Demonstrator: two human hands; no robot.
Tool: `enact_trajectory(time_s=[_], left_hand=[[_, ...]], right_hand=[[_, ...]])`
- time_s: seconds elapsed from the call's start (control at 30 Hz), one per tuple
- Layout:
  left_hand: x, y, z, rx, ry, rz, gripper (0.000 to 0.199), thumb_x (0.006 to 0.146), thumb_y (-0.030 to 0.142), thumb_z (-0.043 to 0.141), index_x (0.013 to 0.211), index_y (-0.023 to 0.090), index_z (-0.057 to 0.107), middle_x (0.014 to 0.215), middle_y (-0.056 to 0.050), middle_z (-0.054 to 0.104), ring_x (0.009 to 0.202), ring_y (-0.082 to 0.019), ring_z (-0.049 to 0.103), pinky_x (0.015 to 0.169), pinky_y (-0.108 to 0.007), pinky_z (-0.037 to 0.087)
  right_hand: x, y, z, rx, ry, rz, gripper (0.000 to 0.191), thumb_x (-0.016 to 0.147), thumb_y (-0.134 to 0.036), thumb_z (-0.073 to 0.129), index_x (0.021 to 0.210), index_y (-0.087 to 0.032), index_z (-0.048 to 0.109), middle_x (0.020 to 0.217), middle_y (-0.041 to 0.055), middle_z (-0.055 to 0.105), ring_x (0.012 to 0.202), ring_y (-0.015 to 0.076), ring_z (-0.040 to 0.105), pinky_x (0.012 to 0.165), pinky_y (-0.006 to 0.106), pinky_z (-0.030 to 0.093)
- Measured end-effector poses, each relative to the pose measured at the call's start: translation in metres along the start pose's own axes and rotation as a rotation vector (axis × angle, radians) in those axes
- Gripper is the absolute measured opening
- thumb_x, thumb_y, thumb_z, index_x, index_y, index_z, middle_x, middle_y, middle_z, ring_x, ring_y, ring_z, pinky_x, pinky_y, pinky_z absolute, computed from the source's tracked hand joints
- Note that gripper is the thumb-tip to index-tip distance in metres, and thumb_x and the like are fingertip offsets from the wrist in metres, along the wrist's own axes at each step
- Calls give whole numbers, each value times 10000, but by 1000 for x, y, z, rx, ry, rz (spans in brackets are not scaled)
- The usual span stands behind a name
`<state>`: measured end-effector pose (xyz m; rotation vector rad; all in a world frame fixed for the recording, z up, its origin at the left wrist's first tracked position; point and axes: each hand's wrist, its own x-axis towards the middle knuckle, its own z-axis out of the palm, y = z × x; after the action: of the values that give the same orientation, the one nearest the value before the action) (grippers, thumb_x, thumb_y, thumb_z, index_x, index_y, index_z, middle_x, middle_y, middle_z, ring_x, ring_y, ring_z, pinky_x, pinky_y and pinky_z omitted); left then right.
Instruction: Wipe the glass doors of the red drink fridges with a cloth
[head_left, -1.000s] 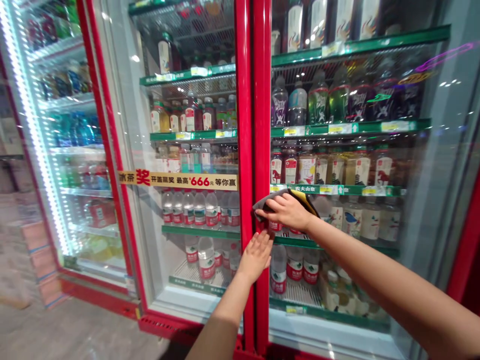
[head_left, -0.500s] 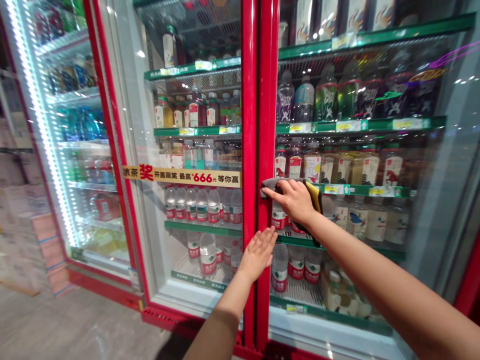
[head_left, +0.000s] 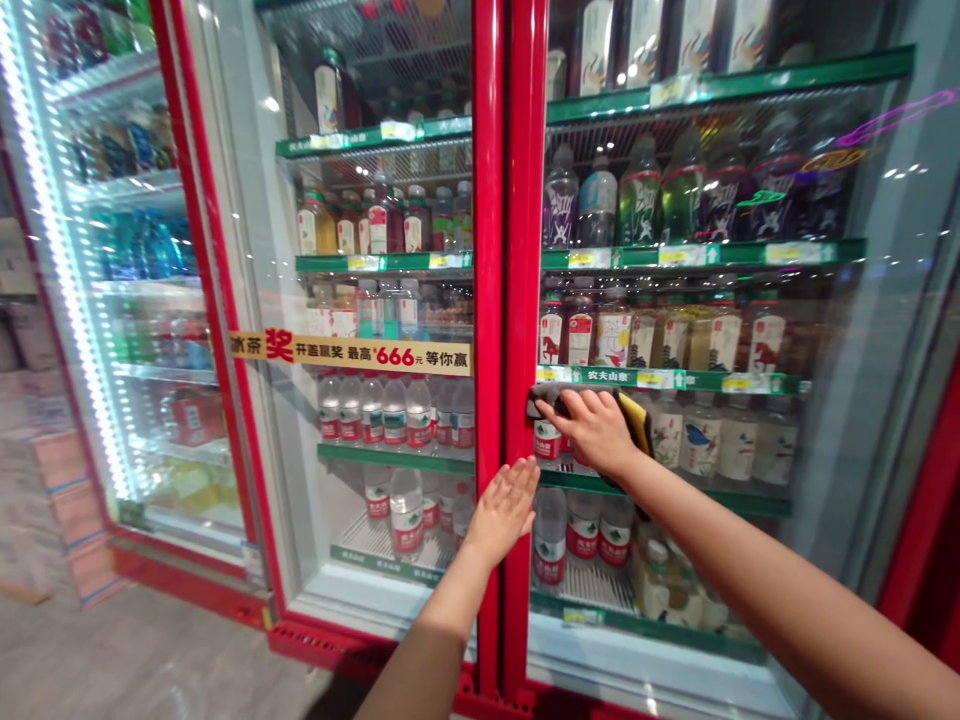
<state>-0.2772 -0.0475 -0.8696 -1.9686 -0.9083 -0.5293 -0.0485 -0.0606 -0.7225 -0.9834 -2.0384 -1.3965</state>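
A person's right hand (head_left: 598, 430) is gripping a grey-and-yellow cloth (head_left: 636, 422) against the inner edge of the right-hand glass fridge door (head_left: 832, 450), while the left hand (head_left: 504, 510), lower and apart, is lying flat, fingers outstretched, over the red door frames (head_left: 523, 230).

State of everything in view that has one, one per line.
Right hand: fingers bent over the cloth
Cloth: bunched under right hand
Left hand: open, fingers extended, against the red door frames
Left glass door: shut
Right glass door: shut
Light strip, far-left cooler: lit
Front water bottle, bottom-left shelf: upright
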Motion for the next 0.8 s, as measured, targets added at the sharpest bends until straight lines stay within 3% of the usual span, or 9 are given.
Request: enact_trajectory(time_s=[0.1, 0.2, 0.27, 0.33, 0.43, 0.53, 0.63, 0.7, 0.8], left_hand=[[0, 0, -1, -9, -20, -5, 974, 901, 438, 609, 1607, 83, 38, 1681, -136, 122, 1564, -222, 74, 1269, -385, 219], [0, 1, -2, -13, -30, -8, 992, 890, 426, 627, 1607, 85, 32, 1681, -141, 111, 1564, -227, 66, 1273, -383, 202], [1, 1, -1, -9, -19, -12, 997, 882, 426, 641, 1608, 89, 45, 1677, -144, 134, 1563, -223, 63, 1275, -375, 192], [1, 1, -1, -4, 4, -19, 988, 880, 429, 647, 1608, 93, 70, 1668, -146, 167, 1562, -217, 67, 1277, -370, 185], [2, 2, -4, -2, 26, -35, 955, 892, 424, 635, 1607, 94, 93, 1660, -142, 195, 1558, -211, 79, 1280, -372, 170], [3, 4, -11, -7, 7, -56, 941, 906, 404, 619, 1608, 104, 69, 1659, -132, 203, 1555, -201, 75, 1286, -387, 149], [5, 7, -20, -14, 1, -80, 938, 911, 395, 618, 1611, 116, 59, 1661, -123, 191, 1553, -202, 62, 1288, -396, 134], [8, 9, -25, -15, 13, -86, 930, 913, 394, 618, 1612, 118, 69, 1662, -121, 182, 1552, -205, 64, 1289, -391, 124], [18, 16, -31, -12, 35, -74, 939, 914, 410, 616, 1612, 112, 63, 1661, -126, 175, 1553, -201, 56, 1291, -389, 98]], right_hand=[[-14, -11, 2, 91, -49, -158, 363, 993, -256, 538, 1344, -309, 613, 1069, 74, 648, 876, 208, 471, 717, 365, 274], [-35, -2, -1, 135, -72, -299, 312, 989, -273, 559, 1284, -317, 651, 1043, 59, 646, 858, 195, 466, 706, 355, 267], [-39, 10, -4, 107, -54, -227, 363, 981, -244, 561, 1328, -334, 622, 1060, 63, 647, 863, 200, 464, 710, 357, 262], [-33, 17, -5, 53, -13, -67, 437, 971, -200, 550, 1380, -350, 583, 1088, 74, 650, 869, 213, 463, 717, 367, 261], [-26, 8, -2, 33, 10, 80, 497, 952, -169, 544, 1417, -345, 553, 1157, 94, 642, 879, 226, 469, 734, 381, 274], [-41, -6, -2, 102, -51, -73, 437, 956, -214, 564, 1378, -324, 591, 1133, 84, 648, 868, 214, 474, 720, 370, 282], [-65, 2, -7, 121, -81, -244, 370, 967, -253, 574, 1325, -330, 630, 1037, 53, 656, 839, 202, 466, 699, 357, 274], [-72, 18, -11, 84, -58, -161, 406, 956, -227, 580, 1341, -350, 620, 1052, 54, 654, 844, 206, 461, 706, 357, 273], [-67, 33, -10, 14, 37, 139, 461, 931, -200, 582, 1358, -368, 614, 1118, 81, 641, 861, 221, 456, 718, 366, 272]])
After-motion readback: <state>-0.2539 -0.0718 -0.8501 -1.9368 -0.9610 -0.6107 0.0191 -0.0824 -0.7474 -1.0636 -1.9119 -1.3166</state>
